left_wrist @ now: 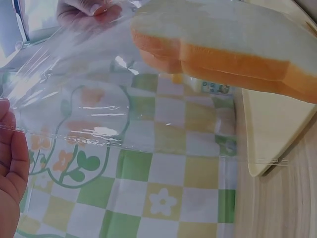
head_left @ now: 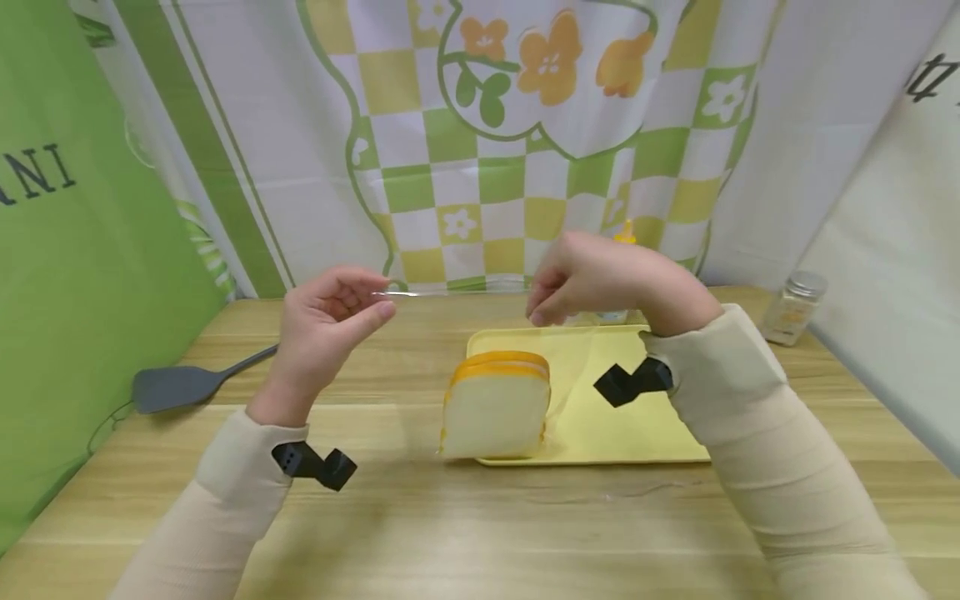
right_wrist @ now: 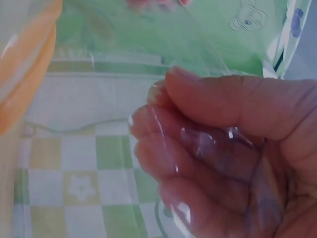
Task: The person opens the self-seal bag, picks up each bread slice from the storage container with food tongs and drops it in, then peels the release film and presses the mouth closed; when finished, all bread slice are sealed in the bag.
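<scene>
Between the two hands stretches the upper edge of a clear plastic bag (left_wrist: 99,106). Two thick bread slices (head_left: 495,412) with orange crusts stand upright low in the bag, in front of the left end of a yellow tray (head_left: 637,400); whether they touch it I cannot tell. My left hand (head_left: 326,321) holds the bag's left edge near the thumb and index fingertips. On the other side, my right hand (head_left: 592,279) grips the bag with bent fingers, palm down. Film lies across those fingers (right_wrist: 163,158) in the right wrist view.
A grey spatula (head_left: 176,387) lies at the left of the wooden table (head_left: 360,533). Behind my right hand stands a bottle with a yellow nozzle (head_left: 626,233). A glass shaker jar (head_left: 797,308) is at the back right. Patterned cloth (head_left: 480,179) hangs behind the table.
</scene>
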The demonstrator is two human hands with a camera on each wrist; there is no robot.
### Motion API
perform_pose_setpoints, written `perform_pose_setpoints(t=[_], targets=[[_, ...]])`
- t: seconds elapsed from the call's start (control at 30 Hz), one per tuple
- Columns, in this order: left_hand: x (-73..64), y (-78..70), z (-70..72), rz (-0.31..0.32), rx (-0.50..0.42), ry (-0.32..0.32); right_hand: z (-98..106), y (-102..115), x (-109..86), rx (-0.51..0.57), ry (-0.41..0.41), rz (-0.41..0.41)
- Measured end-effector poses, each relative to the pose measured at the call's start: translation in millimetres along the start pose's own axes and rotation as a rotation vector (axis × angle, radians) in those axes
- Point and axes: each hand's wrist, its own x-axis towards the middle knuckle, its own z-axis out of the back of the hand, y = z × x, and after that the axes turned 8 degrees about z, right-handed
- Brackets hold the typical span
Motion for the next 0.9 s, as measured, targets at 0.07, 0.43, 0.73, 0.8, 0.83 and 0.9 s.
perform_pose_setpoints(t=[0.07, 0.43, 0.73, 0.8, 0.83, 0.9], targets=[[-0.7, -0.1, 0.2, 0.005, -0.012, -0.012, 1.4, -4.3, -7.9, 0.017, -0.007, -0.027], [-4.9, -0.5, 0.9, -0.009, -0.027, -0.028, -1.3, -32.8, -41.1, 0.050, -0.084, -0.032], [-10.4, 1.4, -0.7, 0.006, -0.038, -0.094, -37.1, -55.5, -49.0, 0.365, -0.422, 0.063], [-12.3, -1.0, -0.1, 0.002, -0.045, -0.130, -47.6, -56.7, -44.9, 0.498, -0.546, 0.152], [-13.1, -2.8, 0.9, -0.008, -0.052, -0.149, -52.6, -56.3, -41.8, 0.565, -0.606, 0.200], [-14.7, -7.0, 4.5, -0.040, -0.074, -0.195, -61.9, -52.9, -33.9, 0.681, -0.714, 0.298]])
